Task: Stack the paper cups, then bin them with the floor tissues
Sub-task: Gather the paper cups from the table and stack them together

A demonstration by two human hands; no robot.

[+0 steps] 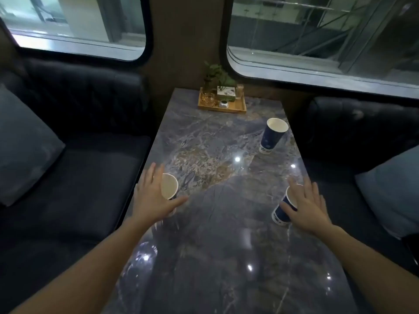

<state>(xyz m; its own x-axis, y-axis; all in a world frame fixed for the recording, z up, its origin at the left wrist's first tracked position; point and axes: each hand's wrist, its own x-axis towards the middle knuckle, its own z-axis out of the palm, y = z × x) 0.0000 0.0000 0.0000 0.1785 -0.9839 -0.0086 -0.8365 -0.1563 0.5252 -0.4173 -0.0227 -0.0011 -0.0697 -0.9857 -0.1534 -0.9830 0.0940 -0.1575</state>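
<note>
My left hand (154,198) and right hand (306,209) reach with fingers spread at the near left cup (169,186) and near right cup (282,211) on the table (215,257).

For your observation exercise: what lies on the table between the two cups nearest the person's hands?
Only bare marble tabletop with light reflections lies between the left cup and right cup, as the head view shows.
</note>
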